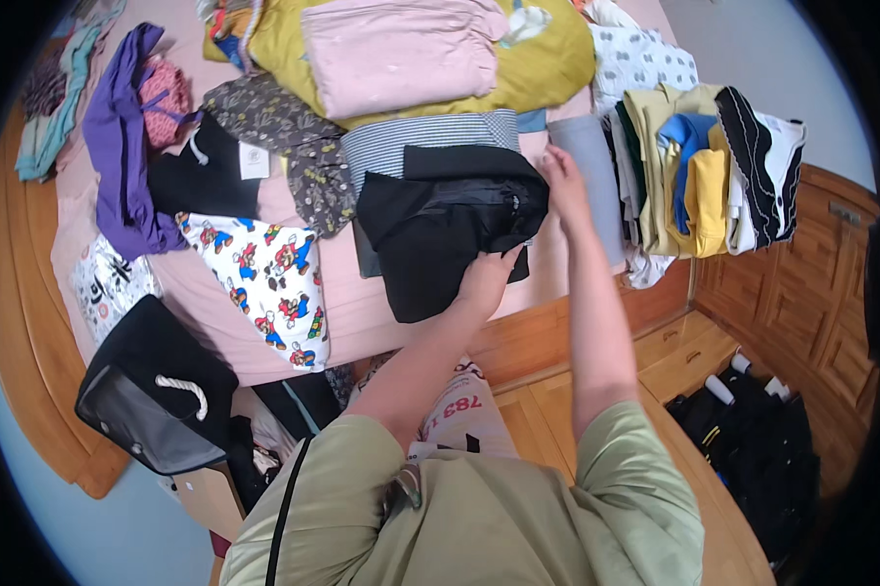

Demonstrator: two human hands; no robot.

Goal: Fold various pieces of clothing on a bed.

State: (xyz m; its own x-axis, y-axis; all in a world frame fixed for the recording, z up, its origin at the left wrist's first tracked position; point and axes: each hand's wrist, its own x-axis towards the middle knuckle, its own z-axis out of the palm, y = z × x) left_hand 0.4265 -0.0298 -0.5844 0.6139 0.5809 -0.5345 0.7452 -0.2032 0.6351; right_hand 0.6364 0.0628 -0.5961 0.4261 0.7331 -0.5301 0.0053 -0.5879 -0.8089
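Note:
A black jacket (440, 234), partly folded, lies before me on the bed, its collar and dark lining (491, 196) turned to the right. My left hand (487, 277) grips its lower right side near the collar opening. At the jacket's right edge, my right hand (566, 183) has its fingers against or just beside the collar; whether they pinch the cloth cannot be made out. Beneath and behind the jacket is a blue-and-white striped folded cloth (389, 143). A folded grey cloth (586, 176) lies right of my right hand.
Folded clothes (674, 168) stand in a row at the bed's right end. Leftward lie a patterned dark garment (279, 124), purple garment (118, 146) and cartoon-print cloth (264, 278). A black fabric bin (169, 388) tilts at the bed's left front; a dark bag (755, 439) sits lower right.

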